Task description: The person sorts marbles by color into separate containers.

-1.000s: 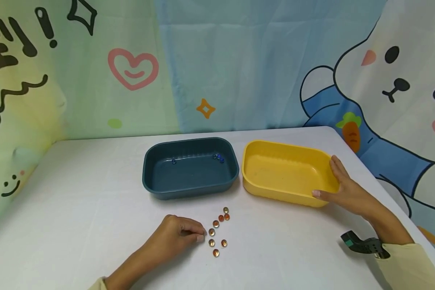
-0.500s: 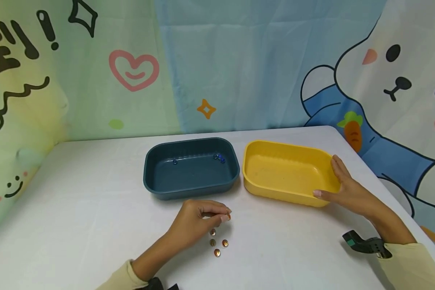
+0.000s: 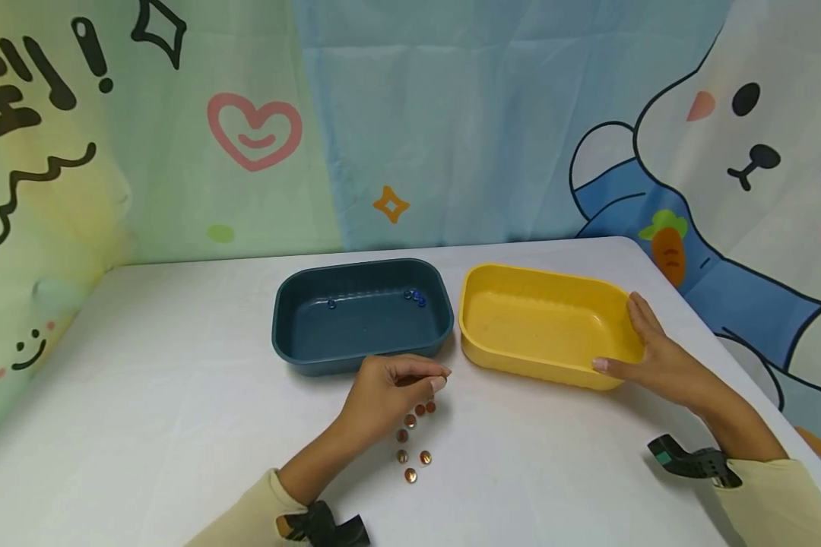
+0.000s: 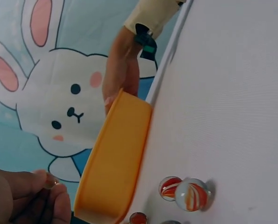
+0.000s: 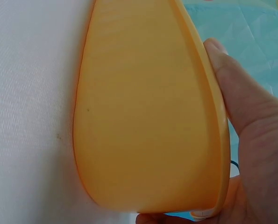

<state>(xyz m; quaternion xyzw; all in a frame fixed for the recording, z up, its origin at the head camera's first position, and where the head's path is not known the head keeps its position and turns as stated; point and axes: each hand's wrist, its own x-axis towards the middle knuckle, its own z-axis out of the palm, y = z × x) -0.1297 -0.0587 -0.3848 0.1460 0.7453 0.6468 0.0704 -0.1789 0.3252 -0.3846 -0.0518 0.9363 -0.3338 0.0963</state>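
Note:
My left hand (image 3: 398, 387) is just in front of the dark blue bin, pinching a small glass marble (image 4: 50, 181) between thumb and fingertips. Under and nearer than that hand, several clear marbles with orange-red swirls (image 3: 410, 475) lie scattered on the white table. My right hand (image 3: 650, 361) holds the right end of the yellow plastic bin (image 3: 540, 372), its thumb on the front rim and its fingers at the far side. Nothing lies in the yellow bin. In the left wrist view, two swirled marbles (image 4: 192, 194) show large on the tabletop.
The dark blue bin (image 3: 356, 365) stands left of the yellow one, a narrow gap between them. Several blue marbles (image 3: 416, 295) lie inside it. A printed cloth (image 3: 451, 137) hangs behind the table (image 3: 144, 395). Each wrist wears a black camera mount (image 3: 687, 460).
My left hand has moved right and away from me, from beside the marbles to their far end, and the farthest marble has left the table. My right hand stays on the yellow bin.

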